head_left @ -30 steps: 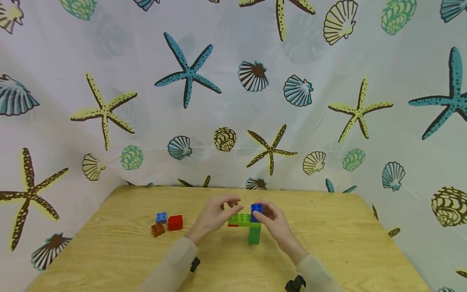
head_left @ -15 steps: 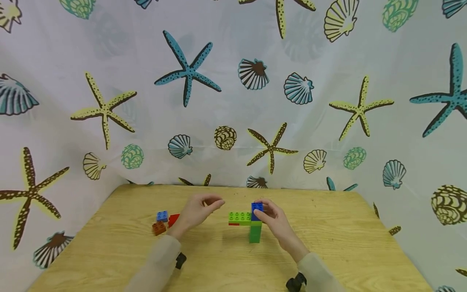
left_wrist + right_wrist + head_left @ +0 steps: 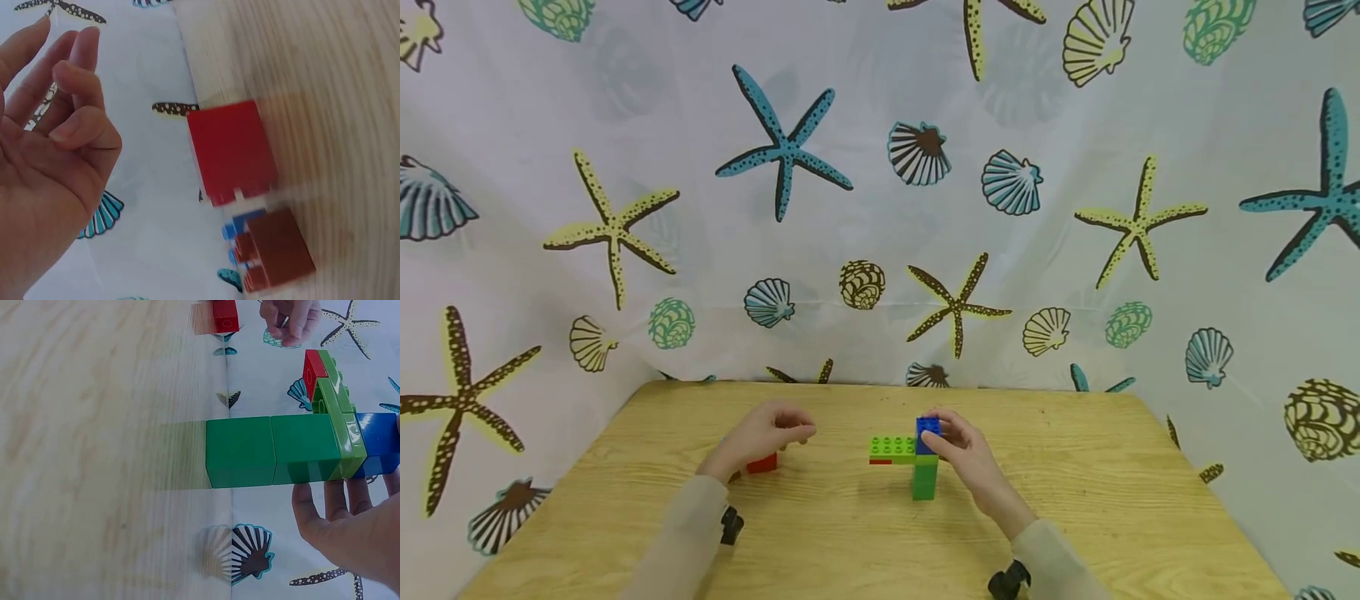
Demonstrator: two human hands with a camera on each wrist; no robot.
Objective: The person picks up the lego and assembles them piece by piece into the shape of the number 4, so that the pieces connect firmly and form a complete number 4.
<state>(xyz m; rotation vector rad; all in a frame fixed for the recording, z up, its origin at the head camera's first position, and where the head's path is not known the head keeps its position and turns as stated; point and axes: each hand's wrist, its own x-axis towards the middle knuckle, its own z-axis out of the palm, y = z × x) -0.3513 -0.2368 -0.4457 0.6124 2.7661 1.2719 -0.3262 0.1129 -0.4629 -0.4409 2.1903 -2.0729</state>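
My right hand [image 3: 972,457] grips the blue brick [image 3: 928,427] at the top of a small toy-brick structure, thumb on its near side. Beneath the blue brick, a long lime-green brick [image 3: 892,447] juts out to the left, with a red brick [image 3: 310,375] under its far end. Two dark green bricks [image 3: 272,450] form the upright post, standing on the table. My left hand [image 3: 766,435] hovers with loosely bent fingers and nothing in them. It partly covers a red brick [image 3: 232,150], beside which lie a brown brick [image 3: 281,250] and a light blue brick [image 3: 249,221].
The wooden table [image 3: 850,550] ends at the back against a white cloth [image 3: 880,208] printed with starfish and shells. A small black camera [image 3: 1009,580] is strapped at the right wrist, and another black camera [image 3: 732,525] at the left.
My left hand has drawn away from the structure leftwards, over to the loose bricks, now overlapping them in the head view. The right hand keeps its hold on the blue brick.
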